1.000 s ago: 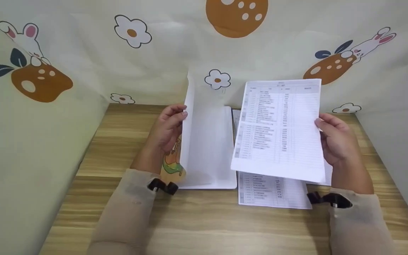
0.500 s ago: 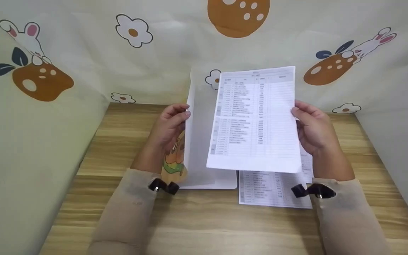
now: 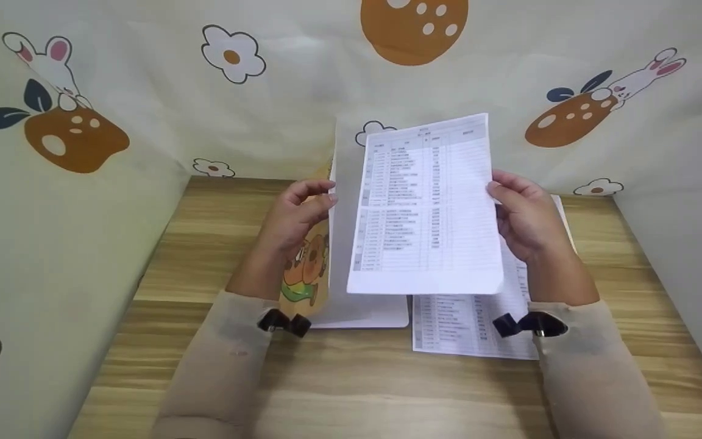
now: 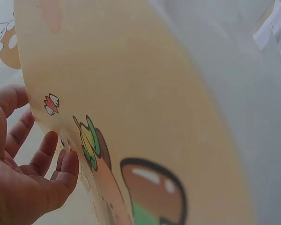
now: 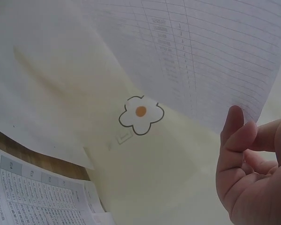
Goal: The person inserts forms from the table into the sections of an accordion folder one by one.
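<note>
Since a second ago the white printed sheet of paper (image 3: 427, 207) has travelled leftward from the right side of the wooden bench (image 3: 351, 378) and now hangs tilted in front of the raised folder cover.

Head view: the right hand (image 3: 524, 216) pinches the sheet's right edge, fingers (image 3: 503, 183) curled round it, holding it in the air above the bench. Left of the sheet, the left hand (image 3: 296, 216) grips the free edge of the lifted cover of a pale plastic folder with a cartoon print (image 3: 314, 256), fingers curled on that edge; the cover stands nearly upright, the folder's white back panel lying flat on the bench under the sheet. Right of the folder, more printed pages (image 3: 473, 326) lie flat on the bench, partly under the right wrist. Behind the sheet hangs a cream cloth with flowers, rabbits and mushrooms (image 3: 144, 91).

Left wrist view: the folder's orange cartoon cover (image 4: 131, 117) fills the frame, the left hand's fingertips (image 4: 68, 164) touching its edge.

Right wrist view: the sheet (image 5: 201, 51) is seen from below, the right thumb (image 5: 234, 126) pressed on its edge; the flat pages (image 5: 33, 197) show at lower left.
</note>
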`<control>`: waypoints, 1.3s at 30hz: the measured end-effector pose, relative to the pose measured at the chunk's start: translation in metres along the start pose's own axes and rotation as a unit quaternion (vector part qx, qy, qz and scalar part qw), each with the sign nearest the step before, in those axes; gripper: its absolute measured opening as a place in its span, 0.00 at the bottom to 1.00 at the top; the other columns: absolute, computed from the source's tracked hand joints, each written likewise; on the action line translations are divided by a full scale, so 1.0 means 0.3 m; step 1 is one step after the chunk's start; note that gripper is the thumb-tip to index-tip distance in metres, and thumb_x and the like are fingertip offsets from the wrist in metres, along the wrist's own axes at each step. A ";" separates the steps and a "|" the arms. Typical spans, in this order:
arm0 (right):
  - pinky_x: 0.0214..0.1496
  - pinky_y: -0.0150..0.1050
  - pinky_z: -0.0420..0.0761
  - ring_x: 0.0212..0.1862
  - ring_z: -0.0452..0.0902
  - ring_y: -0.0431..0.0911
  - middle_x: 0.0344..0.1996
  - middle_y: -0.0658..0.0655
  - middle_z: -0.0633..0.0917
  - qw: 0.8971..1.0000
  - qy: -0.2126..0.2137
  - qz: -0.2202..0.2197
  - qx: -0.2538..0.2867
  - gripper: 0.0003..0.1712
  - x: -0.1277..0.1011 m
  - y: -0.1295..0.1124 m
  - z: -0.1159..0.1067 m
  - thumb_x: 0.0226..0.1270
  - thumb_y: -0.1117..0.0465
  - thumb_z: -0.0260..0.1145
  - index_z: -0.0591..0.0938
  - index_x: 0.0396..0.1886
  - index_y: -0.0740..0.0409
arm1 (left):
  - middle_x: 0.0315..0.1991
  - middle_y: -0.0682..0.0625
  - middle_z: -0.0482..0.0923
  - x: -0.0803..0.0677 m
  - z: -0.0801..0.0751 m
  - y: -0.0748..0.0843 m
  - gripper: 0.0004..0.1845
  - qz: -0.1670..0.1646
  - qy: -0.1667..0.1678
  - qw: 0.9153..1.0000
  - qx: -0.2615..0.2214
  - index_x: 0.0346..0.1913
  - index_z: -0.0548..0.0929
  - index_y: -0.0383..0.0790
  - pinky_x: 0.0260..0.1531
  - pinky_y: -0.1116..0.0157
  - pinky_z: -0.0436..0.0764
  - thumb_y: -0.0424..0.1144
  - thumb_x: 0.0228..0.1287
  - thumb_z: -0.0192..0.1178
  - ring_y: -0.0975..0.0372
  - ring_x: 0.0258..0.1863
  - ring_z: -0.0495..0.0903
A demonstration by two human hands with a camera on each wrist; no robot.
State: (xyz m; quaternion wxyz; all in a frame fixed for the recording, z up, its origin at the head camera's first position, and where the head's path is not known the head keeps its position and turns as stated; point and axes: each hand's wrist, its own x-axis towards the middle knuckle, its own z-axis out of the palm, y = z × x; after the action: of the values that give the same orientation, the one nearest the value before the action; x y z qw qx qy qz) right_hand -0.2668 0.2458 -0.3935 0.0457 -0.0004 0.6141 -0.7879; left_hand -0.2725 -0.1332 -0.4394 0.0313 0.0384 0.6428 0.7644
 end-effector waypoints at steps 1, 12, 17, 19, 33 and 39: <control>0.43 0.37 0.92 0.41 0.93 0.45 0.47 0.52 0.92 1.000 0.001 0.002 -0.005 0.21 0.002 -0.002 0.005 0.80 0.61 0.65 0.78 0.68 0.62 | 0.58 0.47 0.76 -0.001 0.002 0.002 0.18 0.000 0.001 1.000 0.004 0.60 0.84 0.34 0.61 0.55 0.82 0.36 0.71 0.68 0.60 0.50 0.82; 0.39 0.34 0.90 0.40 0.92 0.45 0.47 0.53 0.91 0.998 -0.008 0.027 -0.053 0.22 0.039 -0.007 0.054 0.80 0.57 0.65 0.79 0.68 0.60 | 0.61 0.46 0.75 0.005 0.013 -0.007 0.22 0.003 0.004 1.000 0.021 0.63 0.81 0.29 0.55 0.63 0.85 0.35 0.70 0.69 0.57 0.53 0.83; 0.39 0.33 0.89 0.40 0.91 0.45 0.49 0.53 0.90 0.997 -0.015 0.037 -0.069 0.23 0.051 0.001 0.070 0.80 0.56 0.66 0.79 0.69 0.59 | 0.61 0.46 0.74 0.005 0.017 -0.007 0.21 0.008 -0.003 1.000 0.025 0.63 0.81 0.29 0.55 0.63 0.86 0.35 0.71 0.68 0.54 0.55 0.83; 0.38 0.32 0.89 0.40 0.91 0.45 0.50 0.53 0.90 0.996 -0.017 0.041 -0.074 0.24 0.056 0.006 0.079 0.80 0.55 0.66 0.79 0.69 0.59 | 0.62 0.46 0.73 0.003 0.017 -0.007 0.21 0.010 -0.006 1.000 0.028 0.62 0.82 0.29 0.56 0.62 0.86 0.35 0.71 0.68 0.53 0.56 0.83; 0.35 0.30 0.85 0.37 0.88 0.43 0.50 0.53 0.90 0.993 -0.026 0.074 -0.093 0.22 0.109 0.066 0.165 0.81 0.57 0.64 0.80 0.69 0.58 | 0.62 0.46 0.73 -0.003 0.022 -0.013 0.21 -0.001 -0.001 1.000 0.021 0.61 0.83 0.31 0.63 0.54 0.84 0.37 0.70 0.70 0.45 0.59 0.82; 0.35 0.31 0.84 0.36 0.87 0.43 0.52 0.54 0.88 0.991 -0.032 0.082 -0.105 0.22 0.122 0.100 0.206 0.81 0.57 0.64 0.81 0.69 0.57 | 0.62 0.45 0.73 0.000 0.025 -0.007 0.15 -0.004 -0.003 1.000 0.027 0.57 0.86 0.38 0.58 0.60 0.86 0.36 0.70 0.70 0.47 0.58 0.82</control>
State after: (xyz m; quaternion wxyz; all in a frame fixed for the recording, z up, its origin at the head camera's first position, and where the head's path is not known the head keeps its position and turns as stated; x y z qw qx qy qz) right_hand -0.2977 0.1759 -0.4094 0.1298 0.0200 0.6896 -0.7122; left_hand -0.2716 -0.1254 -0.4401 0.0348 0.0388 0.6630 0.7468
